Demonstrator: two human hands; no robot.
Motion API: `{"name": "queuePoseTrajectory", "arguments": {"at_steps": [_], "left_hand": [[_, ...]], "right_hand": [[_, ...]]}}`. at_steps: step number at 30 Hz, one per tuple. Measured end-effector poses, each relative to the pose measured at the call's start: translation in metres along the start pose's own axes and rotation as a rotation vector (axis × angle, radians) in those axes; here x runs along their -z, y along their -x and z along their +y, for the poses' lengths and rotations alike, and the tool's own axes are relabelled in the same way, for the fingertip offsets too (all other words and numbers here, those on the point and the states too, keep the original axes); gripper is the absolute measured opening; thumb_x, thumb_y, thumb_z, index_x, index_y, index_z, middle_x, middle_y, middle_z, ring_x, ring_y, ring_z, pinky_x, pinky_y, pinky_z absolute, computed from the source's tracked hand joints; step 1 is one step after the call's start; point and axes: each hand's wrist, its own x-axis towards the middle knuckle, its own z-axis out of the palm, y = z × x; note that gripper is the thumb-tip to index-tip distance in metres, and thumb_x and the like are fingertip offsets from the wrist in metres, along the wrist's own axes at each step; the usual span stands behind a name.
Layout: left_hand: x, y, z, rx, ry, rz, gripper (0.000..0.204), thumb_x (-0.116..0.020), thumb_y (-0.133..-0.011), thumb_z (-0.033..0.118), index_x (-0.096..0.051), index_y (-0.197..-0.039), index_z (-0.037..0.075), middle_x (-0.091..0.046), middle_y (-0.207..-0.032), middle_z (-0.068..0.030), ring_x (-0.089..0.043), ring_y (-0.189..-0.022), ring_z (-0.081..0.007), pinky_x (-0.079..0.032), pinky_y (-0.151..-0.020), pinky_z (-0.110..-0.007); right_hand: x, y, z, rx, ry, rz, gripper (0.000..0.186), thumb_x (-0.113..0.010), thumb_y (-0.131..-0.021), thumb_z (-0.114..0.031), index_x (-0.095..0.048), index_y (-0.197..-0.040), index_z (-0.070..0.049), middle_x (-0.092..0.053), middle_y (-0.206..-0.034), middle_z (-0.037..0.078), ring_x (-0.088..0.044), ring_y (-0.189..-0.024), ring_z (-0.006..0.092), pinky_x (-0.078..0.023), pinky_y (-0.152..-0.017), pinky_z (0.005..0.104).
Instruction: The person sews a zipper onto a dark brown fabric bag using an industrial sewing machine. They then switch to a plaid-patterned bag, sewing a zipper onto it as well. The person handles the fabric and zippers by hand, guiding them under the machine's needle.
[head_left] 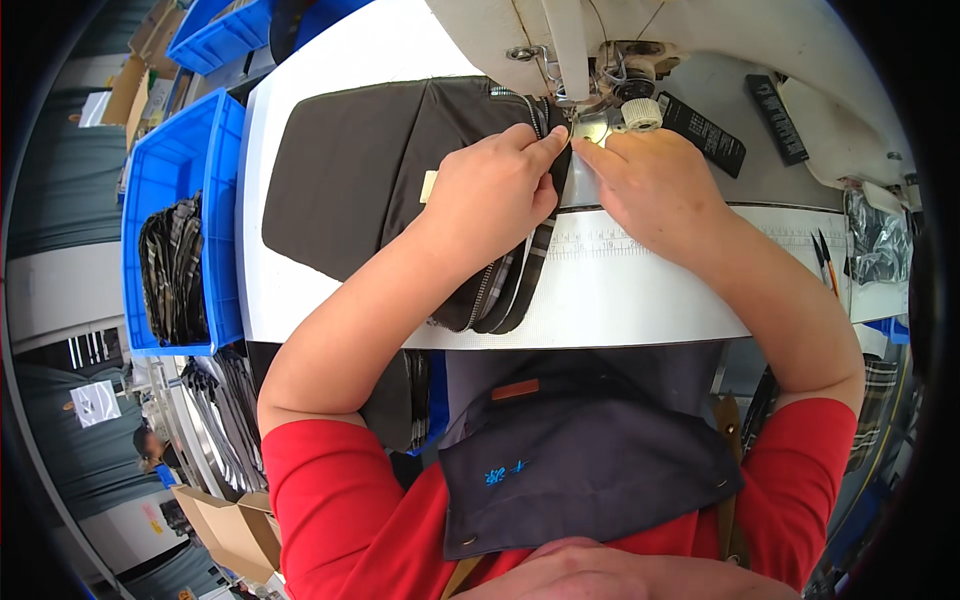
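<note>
A dark brown zippered fabric piece [340, 170] with plaid trim and a small cream tab lies on the white work surface under the sewing machine head [560, 45]. My left hand [495, 190] is curled at the piece's zipper edge, fingertips pinching it just below the presser foot [570, 110]. My right hand [655, 180] is bent beside it on the metal plate, index finger pointing to the same spot and other fingers curled under; what they hold is hidden.
A blue bin [225, 225] with stacked plaid pieces is left. Two dark boxes [775, 120], pens [827, 262] and plastic-wrapped items [878, 235] are right. A printed ruler runs along the surface. An open carton [215, 525] and another person [152, 450] appear lower left.
</note>
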Motion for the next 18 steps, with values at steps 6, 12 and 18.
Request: {"name": "queuePoseTrajectory", "arguments": {"at_steps": [6,12,18], "left_hand": [[0.014,0.008,0.004,0.05,0.087,-0.057,0.045,-0.068,-0.085,0.011,-0.07,-0.131,0.01,-0.066,-0.096,-0.0084,-0.068,-0.081,-0.0306,-0.056,-0.073,-0.041],[0.023,-0.002,0.003,-0.001,0.199,-0.103,0.043,-0.067,-0.083,0.007,-0.072,-0.126,0.008,-0.065,-0.086,-0.0109,-0.066,-0.076,-0.0293,-0.054,-0.071,-0.04],[0.021,0.002,0.014,0.181,0.333,-0.151,0.043,-0.068,-0.083,0.007,-0.072,-0.126,0.006,-0.065,-0.083,-0.0096,-0.063,-0.07,-0.0241,-0.053,-0.068,-0.037]], "right_hand": [[0.004,0.004,-0.012,0.14,-0.059,0.028,0.032,-0.073,-0.082,-0.011,-0.072,-0.114,-0.006,-0.063,-0.081,0.004,-0.067,-0.08,0.0234,-0.051,-0.071,0.0388],[0.001,0.005,-0.014,0.132,-0.046,0.003,0.028,-0.071,-0.081,-0.011,-0.072,-0.109,-0.007,-0.063,-0.081,0.004,-0.067,-0.081,0.0234,-0.051,-0.071,0.0387],[0.004,0.005,-0.014,0.129,-0.051,-0.03,0.029,-0.071,-0.08,-0.01,-0.072,-0.109,-0.006,-0.063,-0.081,0.004,-0.067,-0.082,0.023,-0.051,-0.071,0.0383]]}}
